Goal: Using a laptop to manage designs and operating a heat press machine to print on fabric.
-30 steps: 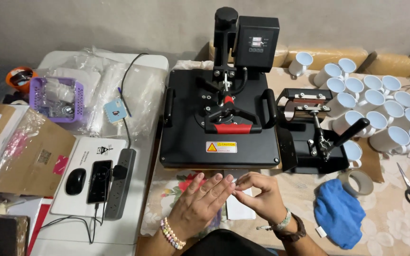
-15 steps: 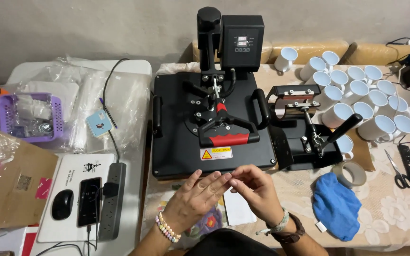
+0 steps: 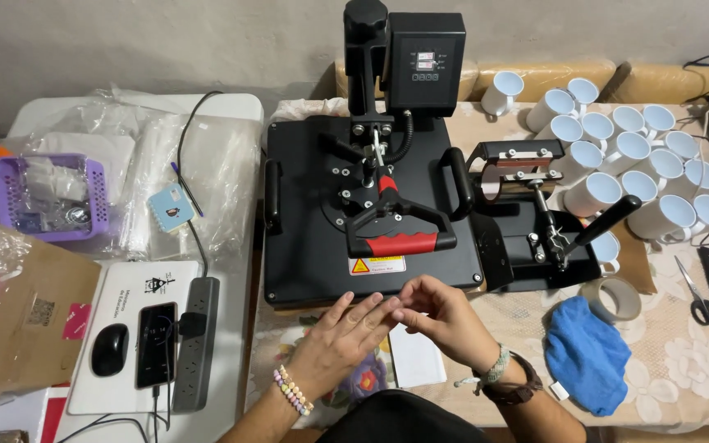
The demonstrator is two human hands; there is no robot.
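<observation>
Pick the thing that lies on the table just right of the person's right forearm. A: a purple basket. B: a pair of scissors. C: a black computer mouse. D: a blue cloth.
D: the blue cloth lies crumpled on the floral tablecloth right beside the right hand's forearm, with a roll of tape just above it.

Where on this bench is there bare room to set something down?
Free: the floral cloth between the roll of tape and the scissors, and the strip right of the blue cloth. Crowded: the white mugs, the heat press, and the spot under both hands.
</observation>
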